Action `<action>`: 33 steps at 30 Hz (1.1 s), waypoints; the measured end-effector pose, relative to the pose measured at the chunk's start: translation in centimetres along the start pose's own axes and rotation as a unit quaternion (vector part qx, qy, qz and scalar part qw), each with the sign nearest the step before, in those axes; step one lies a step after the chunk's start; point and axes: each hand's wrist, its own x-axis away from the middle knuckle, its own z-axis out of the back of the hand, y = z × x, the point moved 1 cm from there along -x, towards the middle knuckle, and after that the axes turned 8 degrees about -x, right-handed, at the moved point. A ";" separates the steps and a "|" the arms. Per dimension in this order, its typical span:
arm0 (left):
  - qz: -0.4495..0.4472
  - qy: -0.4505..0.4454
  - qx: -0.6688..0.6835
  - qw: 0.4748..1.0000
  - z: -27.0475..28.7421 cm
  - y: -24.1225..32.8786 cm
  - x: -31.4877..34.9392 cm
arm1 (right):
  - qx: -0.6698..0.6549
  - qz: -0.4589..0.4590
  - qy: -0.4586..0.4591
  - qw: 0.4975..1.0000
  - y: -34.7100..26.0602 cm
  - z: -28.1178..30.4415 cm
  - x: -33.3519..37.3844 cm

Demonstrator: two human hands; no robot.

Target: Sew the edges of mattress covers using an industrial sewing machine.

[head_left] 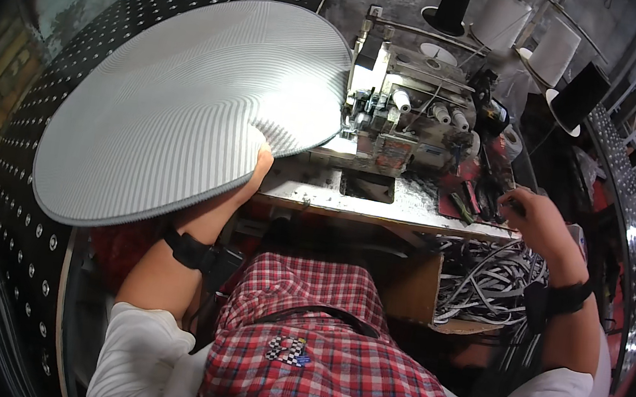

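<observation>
A large oval mat (151, 120) with grey and white stripes and a dark bound edge spreads across the left side. Its right end reaches the needle area of an overlock sewing machine (417, 115), under a bright light. My left hand (260, 167) grips the mat's near edge, thumb on top and the other fingers hidden underneath. At the right end of the machine table my right hand (529, 214) is closed, its fingers curled beside several small hand tools (470, 201) on a red surface. Something dark shows at its fingertips, too small to name.
Thread cones, white (502, 18) and black (578, 96), stand behind the machine. Below the table's right side, a cardboard box (415, 287) holds tangled grey-and-white strips (483, 288). A black perforated table (34, 161) runs along the left. The machine table (304, 185) has a rectangular cutout.
</observation>
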 end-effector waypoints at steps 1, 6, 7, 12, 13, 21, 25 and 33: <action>0.000 0.000 -0.001 1.000 -0.2 0.0 -0.1 | 0.029 0.034 -0.008 0.999 -0.7 -0.6 -0.1; 0.168 -0.031 0.160 0.972 -4.0 -2.3 1.2 | -0.054 0.071 -0.053 0.995 -4.9 -2.7 -0.2; 0.235 -0.038 0.196 0.951 -4.7 -3.0 1.8 | -0.056 0.076 -0.056 0.994 -5.6 -3.1 -0.1; 0.478 -0.237 0.636 0.557 0.0 -3.7 1.0 | -0.128 0.081 -0.080 0.985 -6.5 -6.3 -0.4; 0.437 -0.334 0.682 0.482 1.3 -2.9 0.8 | -0.157 0.085 -0.080 0.981 -6.9 -7.0 -0.6; -0.088 -0.190 -0.070 0.975 -7.6 -0.2 -4.8 | -0.420 0.090 -0.054 0.901 -11.8 -15.2 -7.9; -0.065 -0.229 0.029 0.971 -12.8 -2.8 -7.3 | -0.562 -0.009 -0.069 0.824 -14.8 -17.9 -11.8; 0.104 -0.205 0.354 0.906 -9.8 -1.9 -6.6 | -0.814 -0.211 -0.092 0.533 -17.9 -18.3 -17.4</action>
